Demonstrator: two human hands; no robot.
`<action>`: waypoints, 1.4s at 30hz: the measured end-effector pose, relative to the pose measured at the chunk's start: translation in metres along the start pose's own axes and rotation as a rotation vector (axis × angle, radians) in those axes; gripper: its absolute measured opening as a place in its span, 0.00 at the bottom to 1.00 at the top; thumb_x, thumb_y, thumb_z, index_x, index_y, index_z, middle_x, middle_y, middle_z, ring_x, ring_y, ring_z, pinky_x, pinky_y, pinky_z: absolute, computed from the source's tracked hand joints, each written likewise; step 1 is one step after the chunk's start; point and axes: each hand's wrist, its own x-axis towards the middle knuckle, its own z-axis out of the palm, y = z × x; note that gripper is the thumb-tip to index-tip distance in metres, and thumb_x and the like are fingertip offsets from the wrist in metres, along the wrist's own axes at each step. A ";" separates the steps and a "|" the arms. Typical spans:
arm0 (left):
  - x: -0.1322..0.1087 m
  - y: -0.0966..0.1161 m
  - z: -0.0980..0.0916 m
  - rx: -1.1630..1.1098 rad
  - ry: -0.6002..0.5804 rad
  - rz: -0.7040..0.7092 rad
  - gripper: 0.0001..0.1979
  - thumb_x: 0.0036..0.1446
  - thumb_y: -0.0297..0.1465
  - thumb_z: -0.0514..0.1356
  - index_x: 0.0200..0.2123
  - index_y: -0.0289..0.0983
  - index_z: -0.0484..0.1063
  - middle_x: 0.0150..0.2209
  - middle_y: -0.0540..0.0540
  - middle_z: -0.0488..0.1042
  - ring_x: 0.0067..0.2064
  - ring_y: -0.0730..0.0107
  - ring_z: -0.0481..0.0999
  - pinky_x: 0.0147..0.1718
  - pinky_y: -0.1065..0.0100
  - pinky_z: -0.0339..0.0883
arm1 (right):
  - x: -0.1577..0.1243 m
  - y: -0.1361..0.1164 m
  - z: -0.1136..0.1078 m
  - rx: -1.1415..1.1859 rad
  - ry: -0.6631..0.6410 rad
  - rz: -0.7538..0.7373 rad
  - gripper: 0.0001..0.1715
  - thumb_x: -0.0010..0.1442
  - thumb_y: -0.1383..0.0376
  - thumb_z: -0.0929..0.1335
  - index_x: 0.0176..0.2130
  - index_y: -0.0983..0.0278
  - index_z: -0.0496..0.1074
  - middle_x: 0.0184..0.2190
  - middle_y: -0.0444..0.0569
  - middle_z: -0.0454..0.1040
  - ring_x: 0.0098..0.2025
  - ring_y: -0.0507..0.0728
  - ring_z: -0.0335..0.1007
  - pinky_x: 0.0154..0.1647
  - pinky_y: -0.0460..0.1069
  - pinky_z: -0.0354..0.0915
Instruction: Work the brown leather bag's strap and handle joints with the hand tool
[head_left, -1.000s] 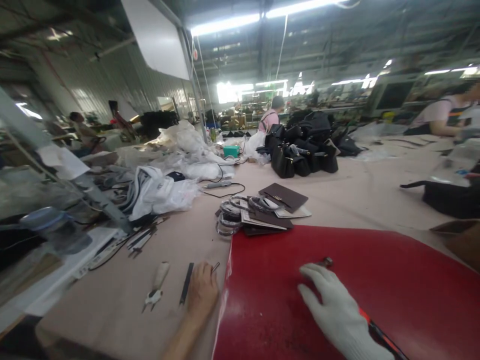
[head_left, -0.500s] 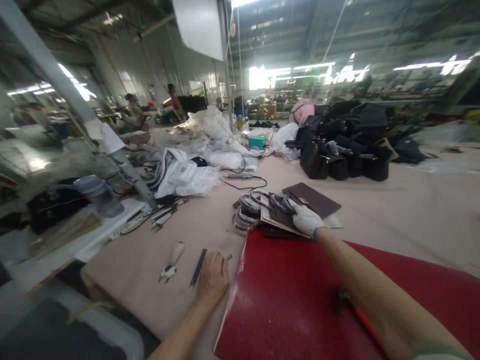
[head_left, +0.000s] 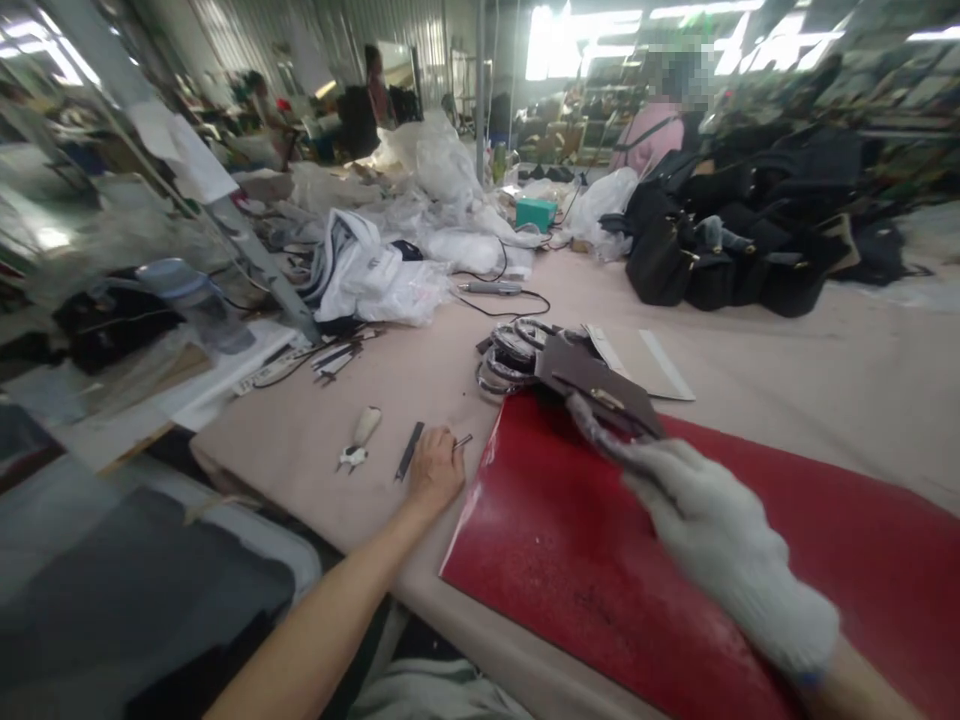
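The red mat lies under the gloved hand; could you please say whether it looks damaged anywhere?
Yes, the red mat has a whitish, scuffed-looking strip along its left edge and dark specks toward its near side, both breaking the plain red; wear or stain, I cannot tell.

Room over red mat (head_left: pixel 536 560); black bags (head_left: pixel 720 240) block far right.

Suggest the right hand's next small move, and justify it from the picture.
Probably draw the brown panel fully over the red mat: the gloved right hand holds its dark handle, and the panel appears only partly over the mat.
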 end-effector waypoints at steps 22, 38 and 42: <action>0.025 0.004 -0.028 0.112 -0.274 -0.033 0.08 0.66 0.32 0.61 0.42 0.34 0.78 0.49 0.35 0.76 0.53 0.51 0.74 0.50 0.59 0.67 | -0.173 -0.104 0.068 -0.059 -0.280 -0.145 0.14 0.61 0.73 0.67 0.44 0.61 0.78 0.36 0.49 0.77 0.34 0.61 0.70 0.39 0.56 0.63; 0.016 -0.046 -0.070 0.152 -0.264 -0.204 0.13 0.64 0.36 0.61 0.46 0.33 0.78 0.49 0.34 0.78 0.54 0.49 0.76 0.54 0.57 0.68 | -0.083 -0.087 0.086 -0.143 -0.035 -0.055 0.27 0.68 0.58 0.67 0.60 0.69 0.72 0.62 0.65 0.70 0.61 0.75 0.67 0.61 0.69 0.67; 0.022 -0.057 -0.074 0.026 -0.307 -0.333 0.12 0.63 0.35 0.63 0.44 0.34 0.80 0.45 0.35 0.82 0.51 0.52 0.80 0.51 0.60 0.70 | -0.074 -0.068 0.111 -0.174 -0.072 -0.180 0.29 0.69 0.58 0.65 0.63 0.69 0.71 0.64 0.65 0.68 0.65 0.77 0.64 0.64 0.72 0.62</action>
